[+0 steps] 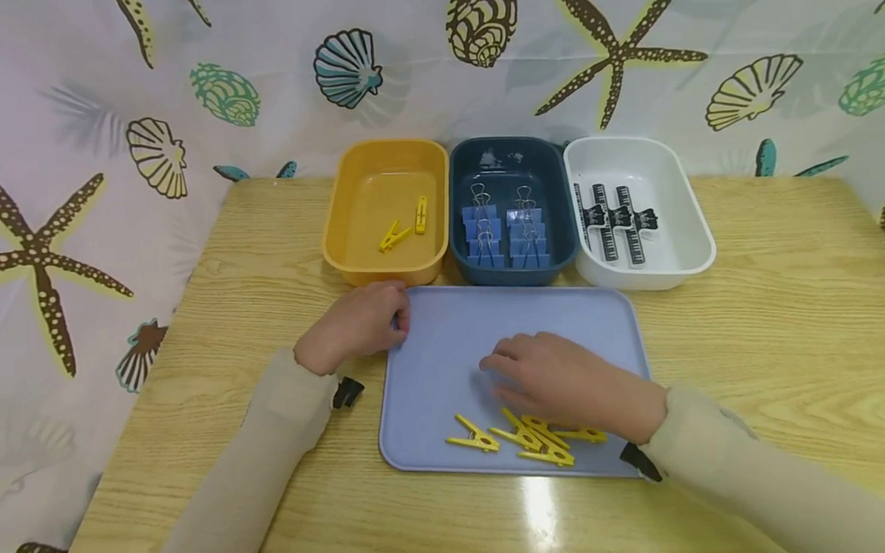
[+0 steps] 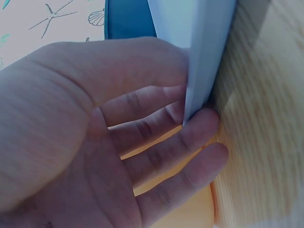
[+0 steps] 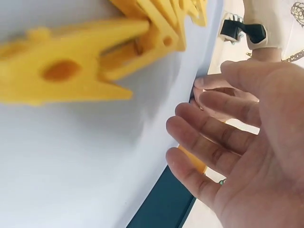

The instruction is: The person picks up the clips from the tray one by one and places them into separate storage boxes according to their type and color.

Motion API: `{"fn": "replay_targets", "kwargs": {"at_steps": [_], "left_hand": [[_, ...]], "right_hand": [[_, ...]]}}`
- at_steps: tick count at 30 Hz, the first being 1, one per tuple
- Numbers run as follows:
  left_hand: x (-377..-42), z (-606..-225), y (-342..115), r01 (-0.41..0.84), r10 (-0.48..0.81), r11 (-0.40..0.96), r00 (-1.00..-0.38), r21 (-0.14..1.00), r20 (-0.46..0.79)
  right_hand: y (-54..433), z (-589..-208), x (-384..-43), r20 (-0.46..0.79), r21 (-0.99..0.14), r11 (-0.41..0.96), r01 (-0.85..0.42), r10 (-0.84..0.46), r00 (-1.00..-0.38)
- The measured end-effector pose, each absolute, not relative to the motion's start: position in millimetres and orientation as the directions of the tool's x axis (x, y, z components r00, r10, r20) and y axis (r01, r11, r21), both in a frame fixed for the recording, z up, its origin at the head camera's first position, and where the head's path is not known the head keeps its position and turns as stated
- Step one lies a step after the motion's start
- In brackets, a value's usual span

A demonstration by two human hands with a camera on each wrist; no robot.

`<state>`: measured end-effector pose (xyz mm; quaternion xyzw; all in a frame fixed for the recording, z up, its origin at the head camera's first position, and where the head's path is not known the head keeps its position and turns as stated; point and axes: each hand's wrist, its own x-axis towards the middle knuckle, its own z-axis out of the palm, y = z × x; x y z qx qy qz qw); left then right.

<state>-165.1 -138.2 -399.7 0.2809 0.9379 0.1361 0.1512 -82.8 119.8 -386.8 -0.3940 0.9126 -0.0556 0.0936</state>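
My left hand is at the far left corner of a light blue tray. In the left wrist view its thumb lies on one side of the tray's rim and fingertips rest on the other, pinching the edge. My right hand hovers over the tray with relaxed, slightly bent fingers and nothing in them. Near and partly below it, several yellow clothespins lie in a loose pile, and one clothespin sits just left of them. A large clothespin shows close up in the right wrist view.
Behind the tray stand three bins side by side. The orange bin holds two yellow clothespins; the dark blue bin holds several blue binder clips; the white bin holds three black-and-white clips. A patterned cloth hangs behind the wooden table.
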Motion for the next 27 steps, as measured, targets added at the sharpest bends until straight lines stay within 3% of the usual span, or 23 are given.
{"fn": "replay_targets", "kwargs": {"at_steps": [14,27], "left_hand": [[-165,-399,-138,0.491,0.571,0.802,-0.798,0.342,-0.194],[-166,-398,-138,0.472,0.558,0.812,-0.801,0.343,-0.217]], "right_hand": [[138,-391,-60,-0.067,-0.164,0.638,-0.752,-0.768,-0.637],[149,-393,-38,-0.102,-0.200,0.638,-0.744,-0.769,-0.631]]}}
